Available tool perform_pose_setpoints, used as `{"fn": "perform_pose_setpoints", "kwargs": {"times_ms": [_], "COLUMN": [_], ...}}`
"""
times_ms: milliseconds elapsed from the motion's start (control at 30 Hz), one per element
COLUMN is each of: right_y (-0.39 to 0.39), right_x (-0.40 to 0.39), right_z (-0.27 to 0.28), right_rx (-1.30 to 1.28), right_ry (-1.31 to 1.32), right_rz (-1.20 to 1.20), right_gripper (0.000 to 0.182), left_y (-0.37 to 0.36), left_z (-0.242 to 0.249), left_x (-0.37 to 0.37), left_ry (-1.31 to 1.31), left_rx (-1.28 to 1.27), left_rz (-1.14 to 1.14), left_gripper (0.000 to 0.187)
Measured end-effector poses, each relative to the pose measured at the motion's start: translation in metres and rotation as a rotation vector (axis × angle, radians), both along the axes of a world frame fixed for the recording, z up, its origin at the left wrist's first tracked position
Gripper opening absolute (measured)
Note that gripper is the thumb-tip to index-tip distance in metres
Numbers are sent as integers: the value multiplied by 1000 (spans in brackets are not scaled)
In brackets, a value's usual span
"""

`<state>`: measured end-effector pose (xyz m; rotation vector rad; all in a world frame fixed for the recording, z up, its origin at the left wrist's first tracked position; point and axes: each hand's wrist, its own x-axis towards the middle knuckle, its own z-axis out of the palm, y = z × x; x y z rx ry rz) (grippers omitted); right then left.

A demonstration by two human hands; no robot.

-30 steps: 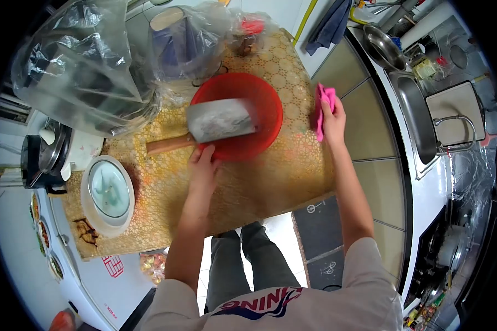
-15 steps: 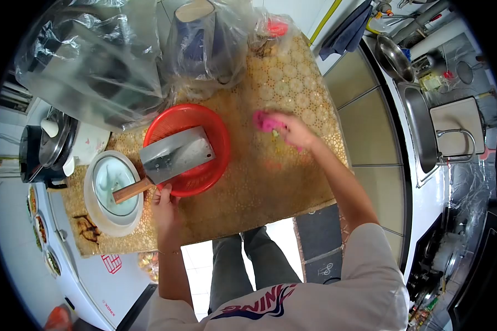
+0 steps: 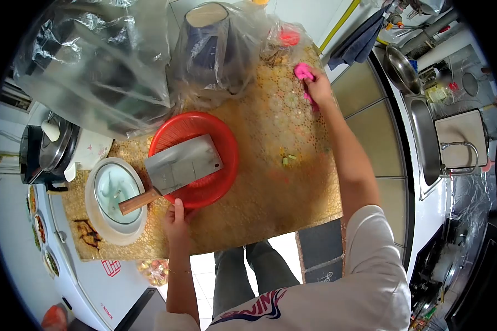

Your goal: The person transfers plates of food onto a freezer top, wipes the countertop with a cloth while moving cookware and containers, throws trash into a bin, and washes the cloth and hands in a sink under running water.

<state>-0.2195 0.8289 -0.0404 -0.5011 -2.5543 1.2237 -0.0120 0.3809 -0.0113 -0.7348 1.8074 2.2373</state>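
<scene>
My right hand [image 3: 319, 88] is closed on a bright pink cloth [image 3: 303, 71] at the far right part of the table, with another bit of the cloth hanging below the fingers. At the near rim of a red plastic colander [image 3: 230, 160], my left hand [image 3: 176, 219] has its thumb up and its other fingers partly hidden under the rim. A cleaver [image 3: 183, 165] lies across the colander, its wooden handle reaching out to the left over a white bowl. A few small pale green scraps [image 3: 289, 159] lie on the patterned tablecloth [image 3: 259, 204].
Left of the colander stands the white bowl [image 3: 96, 220] with a glass-like dish [image 3: 116, 193] in it. Plastic-covered items [image 3: 210, 49] line the back edge. A dark pot [image 3: 33, 154] is at far left; a counter with a sink [image 3: 422, 143] runs along the right.
My right hand has moved the pink cloth away from me and to the right, uncovering the green scraps. My left hand stays at the colander's rim; the whole view has shifted slightly.
</scene>
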Motion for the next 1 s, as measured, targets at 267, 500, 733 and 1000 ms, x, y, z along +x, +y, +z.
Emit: {"fn": "perform_pose_setpoints", "kwargs": {"times_ms": [267, 500, 733, 1000], "right_y": [-59, -56, -40, -122], "right_x": [-15, 83, 38, -2], "right_z": [-22, -8, 7, -30], "right_rx": [115, -300, -357, -348], "right_ry": [241, -95, 22, 38], "right_rz": [373, 899, 422, 736], "right_gripper": [39, 47, 40, 38], "left_y": [31, 58, 89, 114], "left_z": [5, -12, -3, -8], "left_x": [22, 32, 43, 48], "left_ry": [-27, -59, 476, 546], "left_rx": [-70, -50, -858, -1237], "left_rz": [-147, -302, -775, -842], "left_gripper": [26, 25, 37, 50]}}
